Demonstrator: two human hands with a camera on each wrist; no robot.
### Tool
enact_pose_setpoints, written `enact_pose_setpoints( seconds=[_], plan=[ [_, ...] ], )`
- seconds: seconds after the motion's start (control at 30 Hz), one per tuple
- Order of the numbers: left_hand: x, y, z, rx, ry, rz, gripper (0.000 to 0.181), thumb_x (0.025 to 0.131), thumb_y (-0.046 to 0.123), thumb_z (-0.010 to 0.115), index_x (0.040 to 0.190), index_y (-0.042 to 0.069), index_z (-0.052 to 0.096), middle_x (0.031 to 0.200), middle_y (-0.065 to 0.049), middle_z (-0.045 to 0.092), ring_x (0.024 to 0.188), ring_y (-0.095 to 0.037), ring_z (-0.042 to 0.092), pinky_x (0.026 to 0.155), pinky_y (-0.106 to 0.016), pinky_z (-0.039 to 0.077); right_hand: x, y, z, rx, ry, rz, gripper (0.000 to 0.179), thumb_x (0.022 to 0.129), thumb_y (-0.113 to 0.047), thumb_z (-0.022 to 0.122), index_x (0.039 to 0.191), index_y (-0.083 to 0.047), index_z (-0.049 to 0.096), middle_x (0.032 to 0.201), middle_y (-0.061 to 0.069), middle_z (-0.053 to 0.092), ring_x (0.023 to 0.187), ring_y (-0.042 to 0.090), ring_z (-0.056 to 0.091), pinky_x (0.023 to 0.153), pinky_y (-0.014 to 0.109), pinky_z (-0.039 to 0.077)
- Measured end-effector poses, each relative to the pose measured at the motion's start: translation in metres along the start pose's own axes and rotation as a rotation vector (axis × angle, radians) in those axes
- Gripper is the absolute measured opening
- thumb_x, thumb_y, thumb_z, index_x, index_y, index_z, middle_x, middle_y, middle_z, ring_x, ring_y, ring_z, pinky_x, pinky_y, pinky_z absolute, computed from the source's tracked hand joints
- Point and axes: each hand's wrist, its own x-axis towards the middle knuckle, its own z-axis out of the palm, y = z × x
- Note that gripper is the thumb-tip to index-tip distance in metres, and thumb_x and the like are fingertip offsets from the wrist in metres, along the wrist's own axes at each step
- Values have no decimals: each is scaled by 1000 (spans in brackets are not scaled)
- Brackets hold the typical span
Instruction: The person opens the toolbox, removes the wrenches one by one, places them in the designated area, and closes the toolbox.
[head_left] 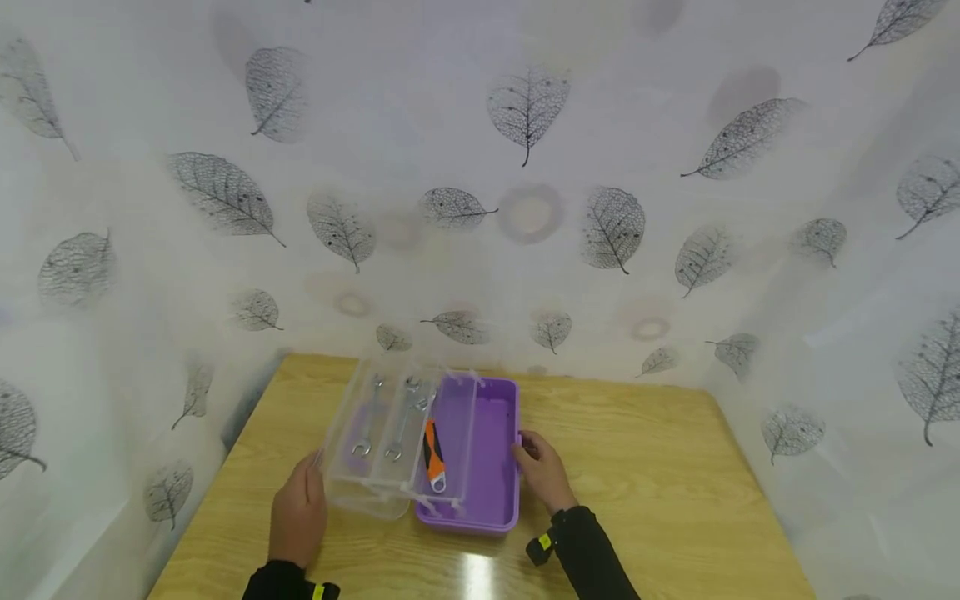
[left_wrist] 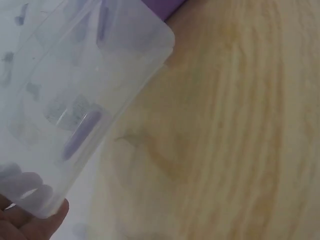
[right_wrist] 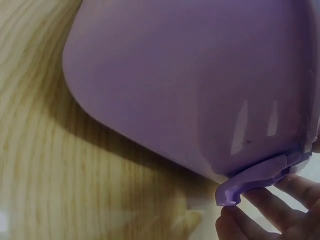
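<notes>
A purple toolbox [head_left: 495, 458] stands on the table with its clear tray [head_left: 382, 433] and clear lid [left_wrist: 135, 65] swung out to the left. Two open-end wrenches [head_left: 405, 421] and a shorter wrench lie in the tray's sections, beside an orange-and-black handled tool [head_left: 433, 457] with a metal end. My left hand [head_left: 298, 510] pinches the lid's outer edge, its fingers showing through the plastic in the left wrist view. At the box's right side, my right hand [head_left: 546, 472] grips the purple latch [right_wrist: 255, 177], fingertips under it and thumb by the rim.
The wood-grain table [head_left: 637, 475] extends on both sides of the box. A pale curtain [head_left: 465, 125] printed with dark leaves hangs behind and along the sides. The lid overhangs the table left of the box.
</notes>
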Motion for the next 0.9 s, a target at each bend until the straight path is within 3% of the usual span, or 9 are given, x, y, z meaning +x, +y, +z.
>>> enact_pose_setpoints(
  seconds=[0.17, 0.3, 0.43, 0.53, 0.6, 0.67, 0.83, 0.9],
  plan=[
    [-8, -17, 10, 75, -54, -37, 40, 102, 23, 27, 126, -1, 50, 120, -24, 58, 107, -39, 54, 86, -58, 45, 1, 4, -1, -13, 8, -4, 36, 92, -24, 56, 124, -6, 56, 122, 17, 58, 110, 31, 54, 93, 50, 44],
    [-8, -27, 12, 101, -74, 2, 35, 101, 17, 31, 126, 1, 50, 118, -23, 59, 105, -40, 55, 84, -58, 45, 4, 11, -3, -32, -23, -49, 37, 94, -25, 54, 124, -5, 55, 123, 19, 57, 112, 33, 52, 95, 52, 41],
    [-2, -26, 10, 141, -168, 10, 39, 102, 23, 26, 130, 3, 47, 123, -23, 56, 110, -41, 51, 90, -60, 40, 8, 19, -9, -63, -63, -107, 40, 95, -28, 52, 126, -3, 53, 123, 19, 57, 111, 32, 53, 95, 51, 42],
    [3, -21, 6, 193, -236, 10, 45, 103, 28, 21, 133, 4, 43, 127, -22, 53, 114, -41, 48, 92, -61, 38, 9, 18, -15, -90, -70, -101, 45, 96, -32, 50, 131, -6, 49, 128, 17, 54, 115, 31, 50, 97, 51, 40],
    [7, -15, 0, 205, -221, 40, 47, 103, 30, 21, 135, 3, 41, 129, -23, 51, 115, -42, 46, 92, -61, 38, 11, 18, -20, -139, -29, -101, 48, 96, -36, 48, 135, -9, 46, 133, 14, 51, 118, 32, 47, 98, 53, 38],
    [12, -6, -8, 202, -159, 114, 45, 103, 29, 24, 136, 3, 41, 129, -23, 51, 115, -42, 46, 92, -61, 38, 11, 16, -29, -225, 15, -137, 50, 96, -39, 45, 138, -11, 42, 137, 13, 46, 123, 32, 41, 101, 54, 34],
    [27, 20, -22, 178, -19, 358, 38, 102, 17, 35, 137, 6, 43, 128, -23, 51, 116, -42, 44, 95, -61, 34, 15, 4, -53, -554, 141, -370, 54, 97, -38, 43, 140, -6, 38, 140, 19, 40, 128, 36, 33, 105, 57, 25],
    [33, 26, -25, 206, -2, 405, 39, 101, 19, 38, 138, 5, 42, 130, -26, 48, 119, -45, 41, 97, -64, 29, 15, -2, -58, -662, 177, -430, 57, 96, -40, 43, 140, -3, 36, 142, 22, 37, 128, 40, 30, 105, 61, 20]
  ],
)
